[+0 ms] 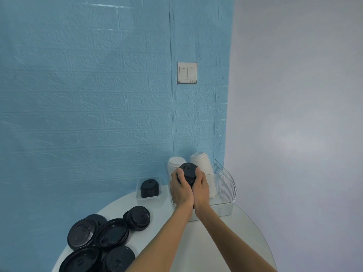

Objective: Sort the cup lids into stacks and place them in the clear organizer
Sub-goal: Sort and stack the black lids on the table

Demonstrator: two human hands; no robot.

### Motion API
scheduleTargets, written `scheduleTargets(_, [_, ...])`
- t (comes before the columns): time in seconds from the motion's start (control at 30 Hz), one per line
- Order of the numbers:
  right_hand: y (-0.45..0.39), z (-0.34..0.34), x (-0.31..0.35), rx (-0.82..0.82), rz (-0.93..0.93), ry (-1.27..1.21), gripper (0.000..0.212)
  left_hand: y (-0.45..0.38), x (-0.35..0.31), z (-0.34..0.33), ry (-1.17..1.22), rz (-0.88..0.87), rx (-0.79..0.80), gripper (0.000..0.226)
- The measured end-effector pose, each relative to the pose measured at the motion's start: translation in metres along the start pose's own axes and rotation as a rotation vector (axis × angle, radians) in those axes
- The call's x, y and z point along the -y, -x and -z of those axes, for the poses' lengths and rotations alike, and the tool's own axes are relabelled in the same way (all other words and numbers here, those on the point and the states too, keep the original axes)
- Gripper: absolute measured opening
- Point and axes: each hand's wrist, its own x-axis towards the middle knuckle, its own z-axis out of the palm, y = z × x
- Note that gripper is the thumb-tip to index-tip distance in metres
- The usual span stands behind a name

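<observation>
Both hands clasp a tall stack of black cup lids (188,172) from either side, over the clear organizer (227,185). My left hand (180,188) grips its left side and my right hand (201,188) its right. Behind it in the organizer stand two stacks of white lids (202,161), (173,162). The lower part of the black stack is hidden by my hands. More black lids lie loose on the white table: a small stack (138,217) and several wide flat ones (98,234) at the near left.
A small clear tray (139,185) left of the organizer holds another short stack of black lids (149,188). The round white table (235,242) meets a blue brick-pattern wall with a light switch (187,73). The table edge curves away at right.
</observation>
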Motion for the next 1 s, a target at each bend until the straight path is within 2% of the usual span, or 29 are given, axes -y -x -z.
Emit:
scheduleTargets(0.23, [0.001, -0.008, 0.002, 0.025, 0.028, -0.036, 0.025, -0.007, 0.006, 0.005, 0.097, -0.064, 0.034, 0.071])
scheduleTargets(0.3, [-0.001, -0.01, 0.0, 0.025, 0.037, -0.037, 0.024, -0.01, 0.009, 0.005, 0.091, -0.081, 0.049, 0.068])
scheduleTargets(0.4, [-0.003, -0.01, -0.004, 0.039, 0.027, -0.044, 0.025, -0.012, 0.011, 0.005, 0.062, -0.088, 0.058, 0.047])
scheduleTargets(0.63, [-0.01, -0.009, -0.011, 0.091, 0.012, -0.04, 0.027, -0.016, 0.016, 0.006, 0.0, -0.069, 0.069, 0.059])
scheduleTargets(0.73, [-0.011, -0.006, -0.011, 0.124, 0.001, -0.03, 0.028, -0.017, 0.017, 0.005, -0.036, -0.037, 0.046, 0.049])
scheduleTargets(0.9, [-0.017, -0.004, -0.015, 0.141, -0.003, -0.001, 0.036, -0.016, 0.014, 0.003, -0.014, 0.004, 0.037, 0.046])
scheduleTargets(1.0, [-0.017, -0.009, -0.018, 0.13, 0.008, 0.029, 0.055, -0.018, 0.015, 0.005, 0.033, 0.017, 0.063, 0.044])
